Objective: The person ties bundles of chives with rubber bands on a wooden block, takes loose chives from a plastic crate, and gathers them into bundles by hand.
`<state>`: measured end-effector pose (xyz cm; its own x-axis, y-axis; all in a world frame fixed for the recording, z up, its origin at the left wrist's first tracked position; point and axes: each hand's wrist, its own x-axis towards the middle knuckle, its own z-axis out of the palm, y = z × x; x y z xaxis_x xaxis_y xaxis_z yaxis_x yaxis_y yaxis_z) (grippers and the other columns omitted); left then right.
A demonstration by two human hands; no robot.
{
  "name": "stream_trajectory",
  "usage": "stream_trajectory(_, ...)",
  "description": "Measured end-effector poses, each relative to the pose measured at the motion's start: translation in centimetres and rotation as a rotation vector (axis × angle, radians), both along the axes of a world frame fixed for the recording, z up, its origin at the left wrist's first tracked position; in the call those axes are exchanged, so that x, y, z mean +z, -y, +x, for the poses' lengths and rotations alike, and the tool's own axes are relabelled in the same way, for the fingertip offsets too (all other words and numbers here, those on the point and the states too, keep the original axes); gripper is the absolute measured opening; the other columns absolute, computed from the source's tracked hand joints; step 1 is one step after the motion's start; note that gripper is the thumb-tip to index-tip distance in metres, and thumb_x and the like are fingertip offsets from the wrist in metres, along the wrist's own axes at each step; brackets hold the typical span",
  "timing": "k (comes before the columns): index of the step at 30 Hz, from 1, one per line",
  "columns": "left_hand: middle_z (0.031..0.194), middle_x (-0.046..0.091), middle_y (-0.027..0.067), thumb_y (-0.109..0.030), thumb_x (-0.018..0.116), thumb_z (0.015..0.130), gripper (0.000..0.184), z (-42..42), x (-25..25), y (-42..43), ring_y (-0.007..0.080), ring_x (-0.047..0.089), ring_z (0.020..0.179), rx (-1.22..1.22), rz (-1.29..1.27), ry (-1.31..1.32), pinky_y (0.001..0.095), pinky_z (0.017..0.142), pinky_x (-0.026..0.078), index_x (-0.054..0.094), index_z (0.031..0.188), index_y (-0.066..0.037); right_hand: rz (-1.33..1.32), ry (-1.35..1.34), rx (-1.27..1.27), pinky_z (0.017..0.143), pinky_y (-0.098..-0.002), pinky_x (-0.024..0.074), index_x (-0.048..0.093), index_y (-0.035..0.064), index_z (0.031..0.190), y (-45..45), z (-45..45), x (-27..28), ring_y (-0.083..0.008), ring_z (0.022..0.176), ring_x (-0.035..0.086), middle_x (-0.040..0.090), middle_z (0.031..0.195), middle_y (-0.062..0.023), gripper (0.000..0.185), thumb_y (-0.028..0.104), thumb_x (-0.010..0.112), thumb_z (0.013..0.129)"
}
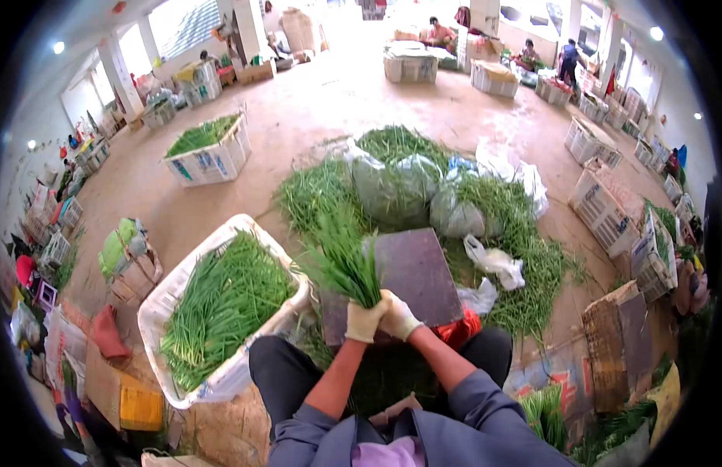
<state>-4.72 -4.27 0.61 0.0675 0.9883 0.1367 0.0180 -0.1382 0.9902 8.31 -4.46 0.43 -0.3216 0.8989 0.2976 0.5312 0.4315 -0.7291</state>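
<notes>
Bunch of green stalks (pixel 351 265), head view: leafy tips fanned away from wearer, above left part of dark board (pixel 415 272). Left hand (pixel 364 321), gloved: fingers clamped round bunch's lower end. Right hand (pixel 398 316), gloved: against left hand at same end; fingers partly hidden, cannot tell whether closed. White crate (pixel 147 335), left of board, holds more stalks (pixel 224 307). Loose green heap (pixel 318 194) beyond board.

No text can be read; print (pixel 221 165) on a white crate (pixel 199 169) is blurred
</notes>
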Motion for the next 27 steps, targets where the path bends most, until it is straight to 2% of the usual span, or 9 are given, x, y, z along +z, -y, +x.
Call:
stream_trajectory(2, 0.115, 0.066, 0.0048, -0.012, 0.083, 0.074, 0.057, 0.4, -0.1, -0.1, 0.0169, 0.064, 0.096, -0.039, -0.144, 0.350, 0.0314, 0.081, 0.053, 0.058, 0.124, -0.001, 0.085, -0.050, 0.059, 0.086, -0.0398, 0.0522, 0.062, 0.0054, 0.114, 0.3, -0.3, 0.2, -0.0317, 0.095, 0.065, 0.068, 0.105, -0.0130, 0.044, 0.015, 0.074, 0.073)
stream_trajectory(6, 0.120, 0.061, 0.0052, -0.021, 0.081, 0.079, 0.064, -2.8, 3.4, 0.4, 0.0157, 0.058, 0.108, -0.315, -0.135, 0.314, 0.0324, 0.093, 0.047, 0.051, 0.132, -0.002, -0.127, -0.363, 0.099, 0.082, -0.0349, 0.0522, 0.061, 0.0037, 0.112, 0.3, 0.0, 1.5, -0.0237, 0.089, 0.065, 0.069, 0.099, -0.0079, 0.039, 0.010, 0.070, 0.075)
stream_trajectory(10, 0.121, 0.060, 0.0077, -0.034, 0.077, 0.082, 0.067, -6.9, 5.1, 1.1, 0.0215, 0.057, 0.113, -0.421, -0.218, 0.244, 0.0385, 0.100, 0.044, 0.049, 0.135, -0.003, -0.696, -0.416, 0.337, 0.079, -0.0315, 0.0504, 0.060, 0.0004, 0.104, 1.9, -0.7, 5.3, -0.0162, 0.086, 0.060, 0.064, 0.091, -0.0032, 0.032, 0.007, 0.067, 0.073)
stream_trajectory(12, 0.121, 0.060, 0.0119, -0.036, 0.078, 0.082, 0.073, -8.0, 5.6, 2.1, 0.0279, 0.057, 0.114, -0.533, -0.420, 0.560, 0.0447, 0.103, 0.044, 0.047, 0.139, -0.004, -0.894, -0.414, 0.493, 0.077, -0.0314, 0.0505, 0.061, 0.0009, 0.104, 2.9, -1.6, 6.3, -0.0168, 0.085, 0.060, 0.063, 0.089, -0.0048, 0.033, 0.009, 0.067, 0.073)
stream_trajectory(16, 0.119, 0.062, 0.0140, -0.024, 0.071, 0.089, 0.062, -8.9, 4.5, 4.0, 0.0300, 0.060, 0.111, -0.440, -0.428, 1.016, 0.0479, 0.098, 0.049, 0.044, 0.142, -0.006, -1.066, -0.539, 0.699, 0.072, -0.0354, 0.0549, 0.061, -0.0023, 0.109, 5.2, -3.3, 5.5, -0.0229, 0.076, 0.067, 0.067, 0.087, -0.0125, 0.037, 0.014, 0.069, 0.077)
stream_trajectory(17, 0.101, 0.066, 0.0098, -0.016, 0.065, 0.092, 0.057, -9.1, 4.5, 4.4, 0.0269, 0.064, 0.095, -0.334, -0.453, 1.065, 0.0470, 0.093, 0.051, 0.042, 0.143, -0.005, -1.162, -0.595, 0.729, 0.073, -0.0364, 0.0559, 0.061, -0.0030, 0.110, 5.5, -3.4, 5.1, -0.0242, 0.079, 0.068, 0.068, 0.088, -0.0129, 0.039, 0.019, 0.070, 0.079)
stream_trajectory(22, 0.068, 0.059, 0.0064, -0.020, 0.062, 0.092, 0.035, -11.9, 8.1, 4.6, 0.0253, 0.062, 0.065, 0.126, -0.341, 0.954, 0.0425, 0.064, 0.053, 0.055, 0.119, 0.000, -1.349, -0.757, 0.659, 0.074, -0.0374, 0.0586, 0.057, -0.0037, 0.120, 7.9, -3.0, 4.5, -0.0254, 0.082, 0.070, 0.069, 0.100, -0.0156, 0.047, 0.035, 0.064, 0.093)
stream_trajectory(25, 0.068, 0.059, 0.0054, -0.019, 0.061, 0.092, 0.019, -15.3, 9.7, 3.4, 0.0236, 0.059, 0.062, 0.280, -0.352, 1.233, 0.0403, 0.065, 0.053, 0.060, 0.104, -0.004, -1.383, -0.651, 0.796, 0.072, -0.0358, 0.0585, 0.056, -0.0049, 0.122, 8.6, -0.9, 6.4, -0.0234, 0.081, 0.070, 0.069, 0.100, -0.0160, 0.049, 0.036, 0.061, 0.095)
stream_trajectory(27, 0.068, 0.059, 0.0053, -0.017, 0.059, 0.093, 0.013, -17.8, 9.5, 2.5, 0.0224, 0.058, 0.063, 0.383, -0.250, 1.197, 0.0409, 0.070, 0.053, 0.060, 0.098, -0.005, -1.268, -0.328, 0.553, 0.069, -0.0332, 0.0580, 0.057, -0.0048, 0.123, 8.9, -0.5, 7.1, -0.0204, 0.078, 0.069, 0.069, 0.099, -0.0149, 0.047, 0.033, 0.061, 0.095)
